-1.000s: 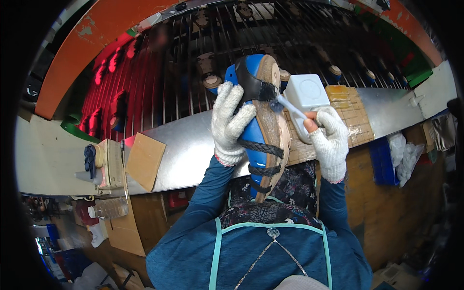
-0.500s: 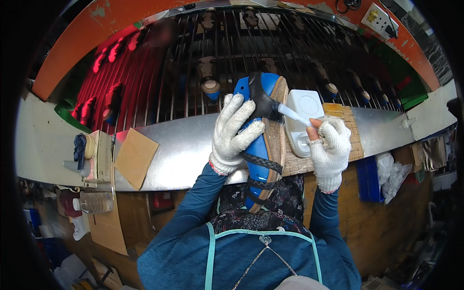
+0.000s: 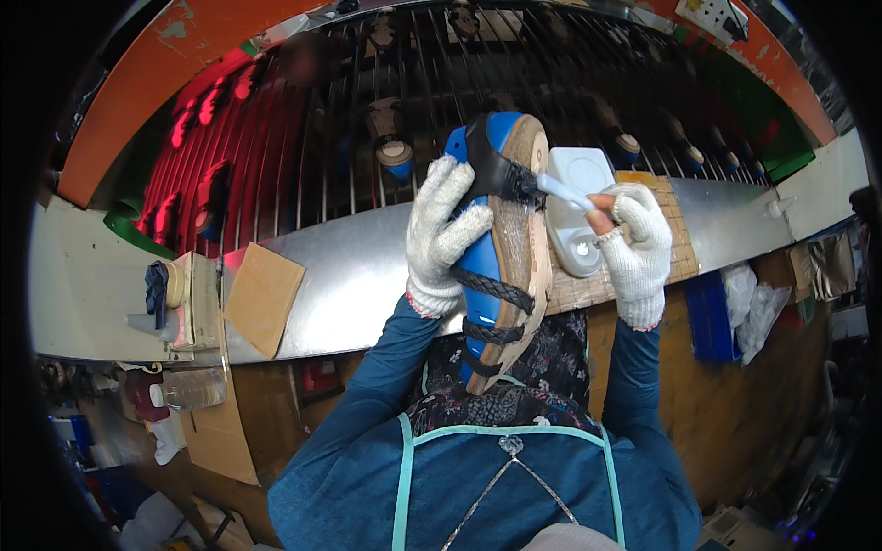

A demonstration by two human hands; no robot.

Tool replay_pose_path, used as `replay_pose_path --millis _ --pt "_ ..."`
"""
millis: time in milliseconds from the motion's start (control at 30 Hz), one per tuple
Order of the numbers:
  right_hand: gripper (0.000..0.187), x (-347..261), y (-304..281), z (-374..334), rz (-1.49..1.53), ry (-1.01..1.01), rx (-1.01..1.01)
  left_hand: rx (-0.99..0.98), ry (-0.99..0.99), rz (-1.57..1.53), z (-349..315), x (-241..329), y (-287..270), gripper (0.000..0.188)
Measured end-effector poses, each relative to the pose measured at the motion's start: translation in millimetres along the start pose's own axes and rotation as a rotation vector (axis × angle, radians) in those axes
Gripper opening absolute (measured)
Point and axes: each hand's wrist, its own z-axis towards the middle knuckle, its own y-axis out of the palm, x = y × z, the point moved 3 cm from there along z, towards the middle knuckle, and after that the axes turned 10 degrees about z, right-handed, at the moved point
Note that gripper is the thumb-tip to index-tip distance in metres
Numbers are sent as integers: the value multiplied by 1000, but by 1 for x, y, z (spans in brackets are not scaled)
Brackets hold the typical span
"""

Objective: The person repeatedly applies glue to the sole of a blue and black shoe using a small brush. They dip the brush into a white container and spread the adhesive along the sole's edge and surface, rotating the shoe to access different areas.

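Observation:
My left hand [image 3: 443, 241], in a white knitted glove, grips a sandal under construction by its left side. The sandal has a black front strap [image 3: 493, 172], braided black straps and a tan sole edge [image 3: 515, 241], and is fitted on a blue shoe last [image 3: 480, 246]. It stands tilted, toe away from me, heel end near my lap. Between thumb and fingertips, my right hand [image 3: 638, 255], in a white glove with bare fingertips, pinches a white-handled brush [image 3: 568, 192]. The brush's dark tip touches the sandal where the strap meets the sole edge.
A white plastic container [image 3: 579, 170] with a round opening stands on a slatted mat [image 3: 678, 225] beside the sandal. Beyond the metal ledge [image 3: 358, 253], a rod conveyor [image 3: 344, 119] carries several lasts, red-lit at left. A tan board [image 3: 264, 299] lies left; a blue bin [image 3: 710, 317] sits right.
The sandal has rolled slightly, showing more of its sole. My right hand has moved up a little with the brush, whose tip stays at the strap's edge. The whole view has shifted slightly.

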Motion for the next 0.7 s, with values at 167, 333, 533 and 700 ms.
replay_pose_path --millis 167,333,533,700 --pt "18 8 10 -35 358 295 -195 84 -77 -29 -9 -4 0 44" --pt "23 0 11 -68 557 455 -246 141 -55 125 -13 -9 -5 43" --pt "21 -34 8 -106 511 626 -28 171 32 416 -6 -13 -9 45" --pt "19 -37 20 -108 415 593 25 160 8 483 -10 -11 -9 46"
